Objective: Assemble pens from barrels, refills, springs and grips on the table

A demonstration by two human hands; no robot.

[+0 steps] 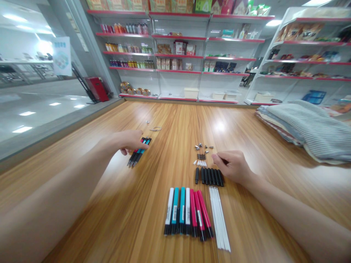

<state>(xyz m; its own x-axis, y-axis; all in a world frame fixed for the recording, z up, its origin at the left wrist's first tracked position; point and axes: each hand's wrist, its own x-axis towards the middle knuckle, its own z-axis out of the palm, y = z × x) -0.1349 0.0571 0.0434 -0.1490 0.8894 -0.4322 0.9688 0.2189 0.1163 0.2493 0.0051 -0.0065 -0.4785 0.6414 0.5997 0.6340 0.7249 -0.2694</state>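
Observation:
My left hand (130, 141) is closed around a small bunch of ballpoint pens (138, 153) lying on the wooden table (115, 208), its fingers at their upper ends. The pens have black grips, metal tips and coloured barrels, part of them hidden by the fingers. My right hand (233, 166) rests curled on the table; whether anything is inside cannot be seen. It is nearest to several black grip sleeves (211, 176), small springs (201, 156), white plastic pieces (201, 163) and metal tips (197, 147). Closer to me lie white, blue and pink pen barrels (182, 208) beside thin white refills (218, 219).
A thin grey loop (155, 129) and a small shiny piece (147, 122) lie beyond my left hand. Folded cloths (304, 128) are piled at the right. Behind the table's far edge stand shelves (178, 71) of packaged goods.

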